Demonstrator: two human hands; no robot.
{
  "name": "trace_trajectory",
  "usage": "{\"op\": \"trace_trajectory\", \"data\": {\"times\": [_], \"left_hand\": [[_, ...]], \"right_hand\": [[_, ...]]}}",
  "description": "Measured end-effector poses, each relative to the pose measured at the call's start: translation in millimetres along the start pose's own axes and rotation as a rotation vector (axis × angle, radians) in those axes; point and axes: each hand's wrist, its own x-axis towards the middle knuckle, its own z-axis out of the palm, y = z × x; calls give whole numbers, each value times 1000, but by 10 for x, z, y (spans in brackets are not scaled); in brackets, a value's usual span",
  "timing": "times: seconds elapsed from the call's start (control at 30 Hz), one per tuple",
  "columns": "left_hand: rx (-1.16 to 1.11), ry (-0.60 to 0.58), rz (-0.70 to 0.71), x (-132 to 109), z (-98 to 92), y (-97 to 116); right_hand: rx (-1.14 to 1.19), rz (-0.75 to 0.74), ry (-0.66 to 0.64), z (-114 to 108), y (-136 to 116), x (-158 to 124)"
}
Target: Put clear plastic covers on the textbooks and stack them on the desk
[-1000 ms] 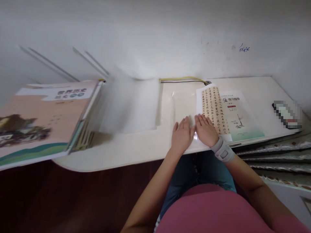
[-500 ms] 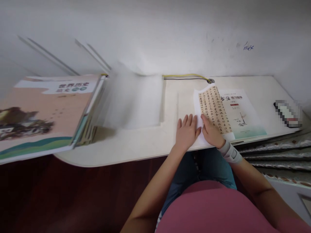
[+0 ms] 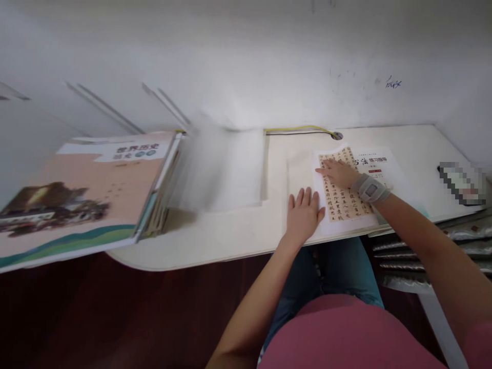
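A calligraphy workbook [image 3: 395, 177] lies near the right part of the table, its title cover partly covered. Over the cover's left part lies a white-edged page [image 3: 338, 212] with a tan panel of handwritten-style characters. My right hand [image 3: 336, 173], with a grey wristband, is spread flat on the upper part of this page. My left hand [image 3: 303, 215] rests palm down with fingers spread, at the page's lower left edge. Beneath and beside my left hand a faint clear sheet [image 3: 298, 171] reaches out leftward. Whether the page belongs to the workbook, I cannot tell.
A stack of books [image 3: 126, 177], a world history book on top, stands at the left. Beside it lies a blurred pile of translucent sheets [image 3: 230, 174]. A pixelated object [image 3: 463, 183] is at the right. A yellow cable [image 3: 295, 127] enters a table hole [image 3: 337, 136].
My right hand has moved up and left across the page, opening flat from a pinched shape. The page, curled before, now lies flatter. My left hand stays flat near the page's edge.
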Motion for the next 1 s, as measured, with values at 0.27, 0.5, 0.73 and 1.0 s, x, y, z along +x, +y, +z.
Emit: {"op": "trace_trajectory", "data": {"times": [0.27,0.5,0.73,1.0], "left_hand": [[23,0,17,-25,1,-10],[21,7,32,-33,14,-33],[27,3,27,-20,-1,-25],[-19,24,23,-24,30,-43]], "right_hand": [[71,177,47,60,151,499],[116,126,13,76,282,598],[105,88,-27,-55,267,647],[342,110,354,-93,317,-156]]}}
